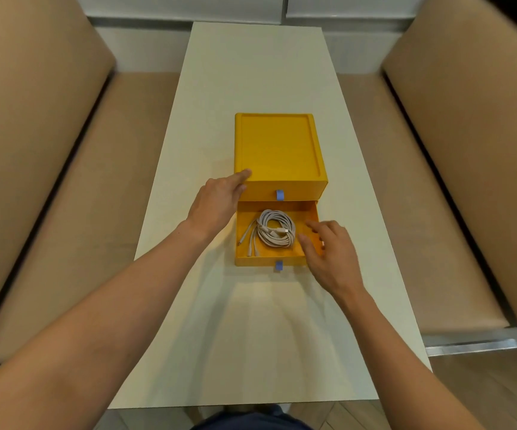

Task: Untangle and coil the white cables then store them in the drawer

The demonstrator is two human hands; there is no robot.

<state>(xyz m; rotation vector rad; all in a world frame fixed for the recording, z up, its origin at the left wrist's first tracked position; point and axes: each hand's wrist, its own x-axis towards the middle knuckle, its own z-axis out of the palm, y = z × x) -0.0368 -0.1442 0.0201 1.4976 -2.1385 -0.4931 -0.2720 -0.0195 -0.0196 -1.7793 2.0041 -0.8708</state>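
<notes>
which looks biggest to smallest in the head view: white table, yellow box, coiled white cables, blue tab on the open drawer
1. white table
2. yellow box
3. coiled white cables
4. blue tab on the open drawer

The upper tab looks about the same size as the lower one, so I would not rank those two.

Open drawer [244, 218] top, cables [274, 232] inside
</notes>
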